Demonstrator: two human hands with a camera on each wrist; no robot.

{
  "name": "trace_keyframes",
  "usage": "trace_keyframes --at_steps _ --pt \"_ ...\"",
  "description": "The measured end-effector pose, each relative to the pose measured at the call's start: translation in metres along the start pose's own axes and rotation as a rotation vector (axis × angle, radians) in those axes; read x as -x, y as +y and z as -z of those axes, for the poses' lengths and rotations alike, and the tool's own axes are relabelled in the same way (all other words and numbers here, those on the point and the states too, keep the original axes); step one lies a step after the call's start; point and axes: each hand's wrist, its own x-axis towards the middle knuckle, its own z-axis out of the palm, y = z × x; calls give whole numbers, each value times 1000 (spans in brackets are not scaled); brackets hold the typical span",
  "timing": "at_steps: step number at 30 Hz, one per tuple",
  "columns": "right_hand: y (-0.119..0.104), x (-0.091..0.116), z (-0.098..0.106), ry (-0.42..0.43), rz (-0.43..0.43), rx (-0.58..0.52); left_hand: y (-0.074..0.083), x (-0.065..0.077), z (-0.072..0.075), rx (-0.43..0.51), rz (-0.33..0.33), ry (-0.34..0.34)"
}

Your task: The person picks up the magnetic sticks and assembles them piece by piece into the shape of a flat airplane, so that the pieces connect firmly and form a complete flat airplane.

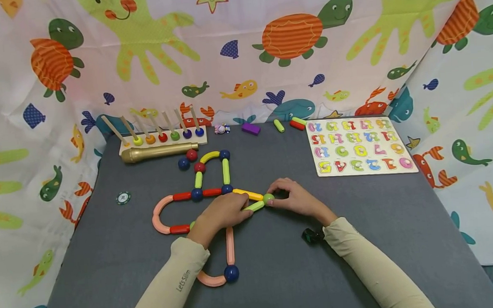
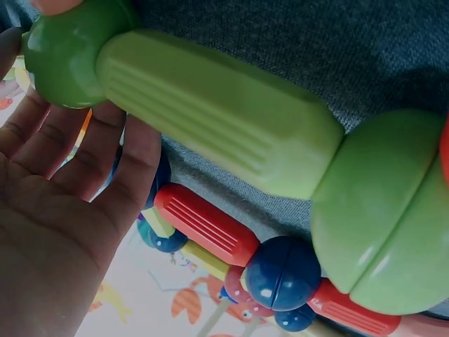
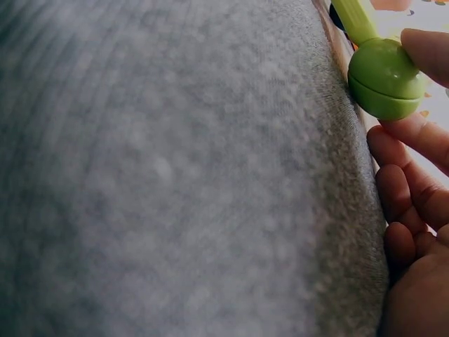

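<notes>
My left hand [image 1: 226, 211] pinches a light green magnetic rod [image 1: 256, 206], fingertips on its near end. My right hand [image 1: 295, 199] pinches a green ball [image 1: 268, 199] between thumb and index finger, as the right wrist view also shows. The green rod and a yellow rod [image 1: 249, 195] both meet that ball, forming a point on the right. In the left wrist view another green rod [image 2: 224, 105] joins two green balls, the left one [image 2: 77, 56] in front of my fingers. My left hand hides part of the figure in the head view.
The flat figure also has red rods [image 1: 182, 196], blue balls [image 1: 231, 273] and pink curved pieces [image 1: 161, 215]. Behind it lie a gold microphone [image 1: 159, 152] and a peg board [image 1: 205, 136]. A number puzzle [image 1: 360, 146] is back right. A dark object [image 1: 312, 236] lies by the right wrist.
</notes>
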Motion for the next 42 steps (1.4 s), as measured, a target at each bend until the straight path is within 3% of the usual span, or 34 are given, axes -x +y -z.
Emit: trace_keyframes --at_steps 2,3,6,12,15,18,22,26,29,36,39,42 --pt "-2 -2 0 -9 -9 -3 -1 1 1 8 10 1" --pt "-3 -4 0 -13 -13 -4 6 7 9 17 33 -10" --pt "-5 -7 0 -22 -15 -4 2 11 12 65 53 -7" --pt "-3 -10 -3 -28 8 -18 -18 33 26 239 75 47" --pt "0 -9 -4 -28 15 -45 -35 50 34 314 103 122" --pt "0 -9 -2 -38 -6 -77 -53 70 41 334 137 242" --pt "-7 -15 5 -59 -96 -120 -78 94 44 280 246 396" --pt "-18 -29 14 -49 -147 -114 -98 109 38 215 350 464" --pt "-29 -47 18 -28 -156 -98 -104 111 31 183 373 455" --pt "-54 -105 23 -17 -134 -67 -105 104 20 103 398 365" --pt "-57 -126 34 15 -144 -53 -107 103 19 128 415 332" --pt "-49 -142 49 102 -181 -46 -113 105 19 163 383 305"
